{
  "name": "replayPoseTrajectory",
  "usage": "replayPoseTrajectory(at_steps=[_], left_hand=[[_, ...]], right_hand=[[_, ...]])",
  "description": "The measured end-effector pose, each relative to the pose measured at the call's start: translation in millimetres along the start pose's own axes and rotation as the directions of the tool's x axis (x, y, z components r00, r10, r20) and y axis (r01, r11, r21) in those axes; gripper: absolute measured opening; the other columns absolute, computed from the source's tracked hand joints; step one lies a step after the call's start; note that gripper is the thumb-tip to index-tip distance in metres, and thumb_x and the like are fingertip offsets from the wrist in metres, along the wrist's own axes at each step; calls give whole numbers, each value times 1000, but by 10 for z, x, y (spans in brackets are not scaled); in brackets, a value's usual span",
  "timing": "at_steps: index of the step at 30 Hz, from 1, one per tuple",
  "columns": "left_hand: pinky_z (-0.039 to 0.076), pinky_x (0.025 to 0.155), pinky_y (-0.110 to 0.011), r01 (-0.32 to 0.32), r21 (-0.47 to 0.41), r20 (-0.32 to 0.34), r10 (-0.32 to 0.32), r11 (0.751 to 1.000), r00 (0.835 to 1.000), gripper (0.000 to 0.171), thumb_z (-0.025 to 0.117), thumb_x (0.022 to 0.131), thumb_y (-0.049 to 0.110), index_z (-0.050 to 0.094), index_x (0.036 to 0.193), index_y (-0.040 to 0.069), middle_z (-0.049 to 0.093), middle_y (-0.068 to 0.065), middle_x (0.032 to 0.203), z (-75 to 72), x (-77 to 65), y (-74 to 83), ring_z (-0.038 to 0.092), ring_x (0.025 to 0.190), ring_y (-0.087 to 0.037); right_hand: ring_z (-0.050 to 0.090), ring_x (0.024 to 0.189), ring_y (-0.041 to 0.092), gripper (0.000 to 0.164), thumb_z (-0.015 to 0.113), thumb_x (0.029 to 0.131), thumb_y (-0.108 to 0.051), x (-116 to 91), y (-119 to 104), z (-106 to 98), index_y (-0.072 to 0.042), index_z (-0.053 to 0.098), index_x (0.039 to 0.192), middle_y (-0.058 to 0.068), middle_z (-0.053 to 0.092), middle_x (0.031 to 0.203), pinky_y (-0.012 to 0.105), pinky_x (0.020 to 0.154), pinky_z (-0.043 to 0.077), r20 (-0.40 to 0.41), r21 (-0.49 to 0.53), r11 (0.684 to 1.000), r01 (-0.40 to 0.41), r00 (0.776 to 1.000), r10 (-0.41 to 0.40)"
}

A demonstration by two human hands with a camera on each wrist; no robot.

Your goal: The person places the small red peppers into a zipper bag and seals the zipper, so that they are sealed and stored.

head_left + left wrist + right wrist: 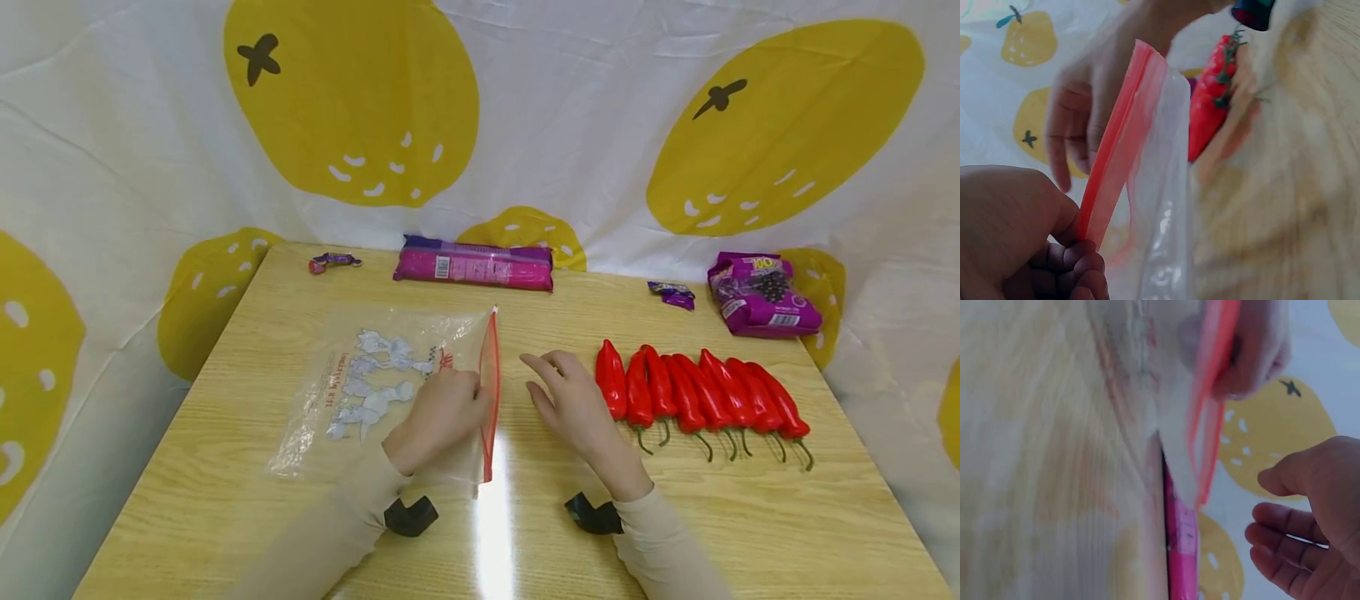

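Observation:
A clear zip bag (pixel 307 417) printed with grey-white figures and red lettering lies on the table, its red zip edge (pixel 491 417) facing right. My left hand (pixel 442 412) pinches that edge between thumb and curled fingers, and the left wrist view shows the red strip (pixel 1116 137) raised with the mouth parted. To the right of the mouth, my right hand (pixel 573 408) hovers with fingers loosely bent and nothing in them. In the right wrist view its thumb and fingers (pixel 1291 525) stand apart, beside the bag's edge. Several red peppers (pixel 693 392) lie in a row just right of this hand.
Along the back of the wooden table (pixel 210 467) lie a long purple-pink packet (pixel 476 265), a small wrapped sweet (pixel 333 262) and small purple wrapped sweets (pixel 672 293). A purple bag (pixel 765 296) stands at the back right. A patterned cloth (pixel 562 108) hangs behind.

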State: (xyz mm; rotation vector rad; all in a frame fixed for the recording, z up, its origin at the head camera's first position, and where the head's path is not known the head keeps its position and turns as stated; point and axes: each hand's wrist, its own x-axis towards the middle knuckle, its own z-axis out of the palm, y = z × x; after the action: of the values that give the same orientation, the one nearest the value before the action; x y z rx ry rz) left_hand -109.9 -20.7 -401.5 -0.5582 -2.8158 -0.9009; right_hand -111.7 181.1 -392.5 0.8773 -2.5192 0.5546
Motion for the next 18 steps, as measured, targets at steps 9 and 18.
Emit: replayPoseTrajectory(at_steps=[9,18], left_hand=[[25,39,-21,11,-4,-43,-11,1000,999,34,51,81,12,39,49,17,28,9,46,-251,-52,-18,27,42,-5],[26,40,-24,65,19,-71,-63,998,996,34,49,81,14,39,48,15,28,7,46,-433,-74,-54,28,42,-8]], right_hand=[[55,92,14,39,64,81,-4,-33,-198,190,-10,59,119,0,60,98,27,81,46,70,169,974,149,984,-163],[57,96,18,28,68,78,-4,-56,-253,315,-9,65,106,0,65,100,31,85,46,122,148,971,190,970,-208]])
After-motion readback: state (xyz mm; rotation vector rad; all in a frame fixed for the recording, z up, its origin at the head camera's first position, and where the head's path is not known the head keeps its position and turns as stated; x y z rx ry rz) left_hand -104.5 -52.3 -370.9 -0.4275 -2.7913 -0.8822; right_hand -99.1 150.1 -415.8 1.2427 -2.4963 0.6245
